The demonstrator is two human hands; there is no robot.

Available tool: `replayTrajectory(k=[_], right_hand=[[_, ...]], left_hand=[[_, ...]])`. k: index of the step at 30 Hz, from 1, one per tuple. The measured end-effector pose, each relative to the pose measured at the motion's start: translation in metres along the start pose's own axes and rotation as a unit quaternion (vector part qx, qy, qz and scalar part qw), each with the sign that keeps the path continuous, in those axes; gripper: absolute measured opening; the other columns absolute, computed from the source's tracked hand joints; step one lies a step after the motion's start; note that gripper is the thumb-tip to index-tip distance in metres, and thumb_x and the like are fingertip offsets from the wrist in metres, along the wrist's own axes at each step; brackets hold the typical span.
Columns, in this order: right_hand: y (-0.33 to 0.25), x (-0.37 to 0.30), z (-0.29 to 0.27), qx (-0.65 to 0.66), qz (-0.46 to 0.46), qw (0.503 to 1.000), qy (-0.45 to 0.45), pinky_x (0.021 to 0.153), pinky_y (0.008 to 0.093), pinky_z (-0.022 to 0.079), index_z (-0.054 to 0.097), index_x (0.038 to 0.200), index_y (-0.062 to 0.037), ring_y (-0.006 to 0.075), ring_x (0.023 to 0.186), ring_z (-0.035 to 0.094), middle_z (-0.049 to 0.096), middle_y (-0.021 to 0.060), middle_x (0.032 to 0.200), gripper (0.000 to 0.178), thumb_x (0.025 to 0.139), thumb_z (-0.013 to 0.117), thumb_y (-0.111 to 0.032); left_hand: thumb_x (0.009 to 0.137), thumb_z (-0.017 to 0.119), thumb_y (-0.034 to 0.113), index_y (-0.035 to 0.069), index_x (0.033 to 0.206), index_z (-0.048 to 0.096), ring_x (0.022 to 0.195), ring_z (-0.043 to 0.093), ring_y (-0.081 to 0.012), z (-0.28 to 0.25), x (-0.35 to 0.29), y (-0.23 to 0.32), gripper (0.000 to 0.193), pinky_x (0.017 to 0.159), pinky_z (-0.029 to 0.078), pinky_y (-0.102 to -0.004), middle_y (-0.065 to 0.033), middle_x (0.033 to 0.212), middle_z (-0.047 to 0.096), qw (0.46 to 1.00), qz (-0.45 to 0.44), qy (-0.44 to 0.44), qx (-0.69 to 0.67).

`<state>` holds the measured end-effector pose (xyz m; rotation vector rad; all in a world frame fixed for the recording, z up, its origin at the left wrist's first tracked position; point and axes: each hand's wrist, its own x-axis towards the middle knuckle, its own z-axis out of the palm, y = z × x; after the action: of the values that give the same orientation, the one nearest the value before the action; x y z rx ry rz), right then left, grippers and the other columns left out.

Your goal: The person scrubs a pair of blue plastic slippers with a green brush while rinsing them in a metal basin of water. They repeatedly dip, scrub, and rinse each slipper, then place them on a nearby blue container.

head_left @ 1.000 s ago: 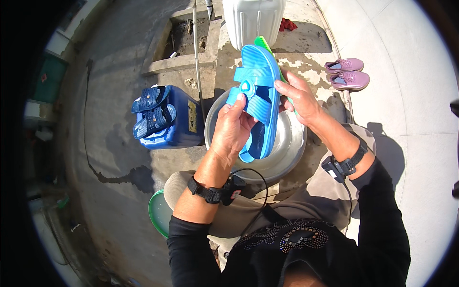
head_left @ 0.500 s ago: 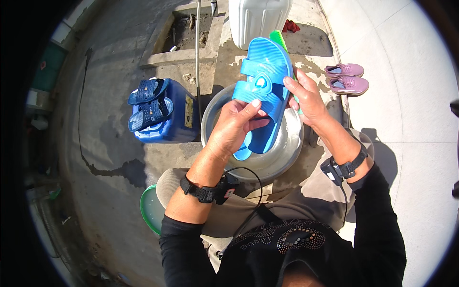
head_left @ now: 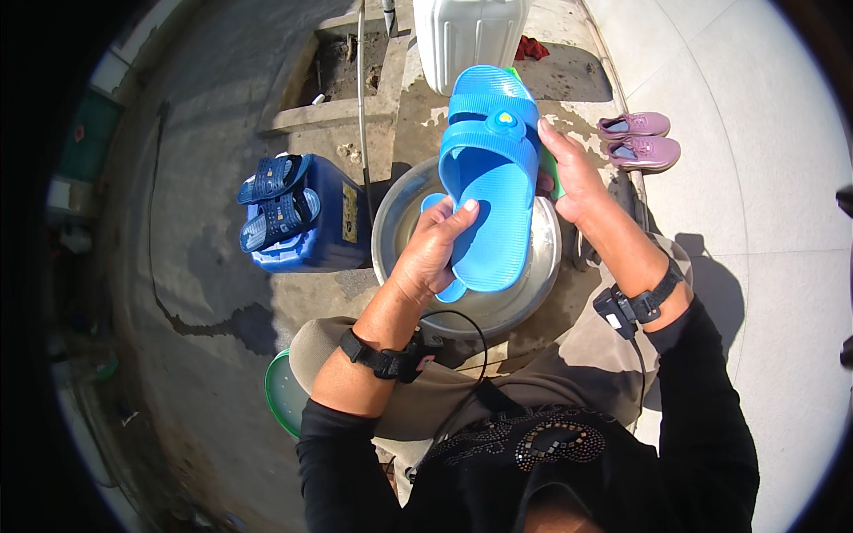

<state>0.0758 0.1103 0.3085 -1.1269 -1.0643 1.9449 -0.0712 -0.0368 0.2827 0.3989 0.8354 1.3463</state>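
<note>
A bright blue slipper (head_left: 498,240), with two straps and a heart ornament, is held tilted above a metal basin (head_left: 385,235). My left hand (head_left: 431,247) grips its heel-side edge, thumb on the footbed. My right hand (head_left: 576,173) is at the slipper's far right edge, with its fingers closed round a green brush (head_left: 556,181). Most of that brush is hidden behind the slipper. Part of a second blue slipper (head_left: 452,291) shows below the held one, in the basin.
Dark blue slippers (head_left: 283,216) rest on a blue jerrycan (head_left: 329,222) at left. Beyond the basin stands a white jerrycan (head_left: 466,40). Pink shoes (head_left: 644,153) sit at the right ledge. A green-rimmed bucket (head_left: 280,400) is by my left knee. A pale hose (head_left: 362,115) runs upward.
The slipper has turned so its footbed opening faces me more. My left hand has shifted from the strap to the heel-side edge. My right hand still holds the brush.
</note>
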Motion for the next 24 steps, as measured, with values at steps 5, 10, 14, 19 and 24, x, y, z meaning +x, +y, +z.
replayTrajectory(k=[5, 10, 14, 19, 24], right_hand=[[-0.011, -0.015, -0.005, -0.201, -0.163, 0.965, -0.037, 0.045, 0.0235, 0.044, 0.043, 0.141, -0.0085, 0.0053, 0.050, 0.044, 0.055, 0.0052, 0.085, 0.047, 0.097, 0.049, -0.022], [0.009, -0.049, 0.002, -0.471, -0.312, 0.794, -0.226, 0.071, 0.0346, 0.050, 0.055, 0.130, -0.0075, 0.0287, 0.075, 0.062, 0.063, 0.0135, 0.092, 0.042, 0.088, 0.057, -0.012], [0.036, -0.045, 0.017, -0.488, -0.261, 0.820, -0.149, 0.073, 0.0370, 0.049, 0.057, 0.126, -0.0059, 0.0333, 0.078, 0.060, 0.062, 0.0180, 0.090, 0.039, 0.088, 0.056, -0.009], [0.041, -0.014, 0.030, -0.412, -0.206, 0.885, -0.066, 0.056, 0.0298, 0.049, 0.052, 0.132, -0.0047, 0.0150, 0.059, 0.055, 0.057, 0.0075, 0.072, 0.041, 0.093, 0.054, -0.014], [0.049, -0.036, 0.040, -0.314, -0.122, 0.934, -0.122, 0.049, 0.0258, 0.045, 0.043, 0.140, -0.0086, 0.0092, 0.055, 0.050, 0.056, 0.0025, 0.073, 0.046, 0.097, 0.051, -0.022]], left_hand=[[0.093, 0.060, 0.032, -0.004, 0.119, 0.052, 0.090, 0.061, -0.0158, -0.017, 0.019, 0.017, 0.045, 0.081, 0.052, -0.0319, -0.0114, 0.105, 0.063, 0.977, 0.144, 0.140, 0.065], [0.095, 0.052, 0.048, -0.005, 0.113, 0.055, 0.084, 0.058, -0.0144, -0.037, 0.027, 0.028, 0.056, 0.075, 0.049, -0.0299, -0.0094, 0.100, 0.062, 0.939, 0.234, 0.235, 0.092], [0.096, 0.054, 0.034, -0.005, 0.108, 0.055, 0.078, 0.059, -0.0151, -0.028, 0.024, 0.019, 0.041, 0.070, 0.049, -0.0294, -0.0088, 0.092, 0.064, 0.838, 0.276, 0.314, 0.351], [0.091, 0.059, 0.021, -0.005, 0.099, 0.051, 0.070, 0.059, -0.0256, -0.007, 0.023, 0.001, 0.028, 0.065, 0.047, -0.0363, -0.0161, 0.077, 0.061, 0.769, 0.280, 0.311, 0.482], [0.091, 0.059, 0.023, -0.004, 0.098, 0.052, 0.068, 0.062, -0.0339, -0.024, 0.026, 0.023, 0.029, 0.065, 0.048, -0.0416, -0.0193, 0.076, 0.062, 0.757, 0.301, 0.324, 0.481]])
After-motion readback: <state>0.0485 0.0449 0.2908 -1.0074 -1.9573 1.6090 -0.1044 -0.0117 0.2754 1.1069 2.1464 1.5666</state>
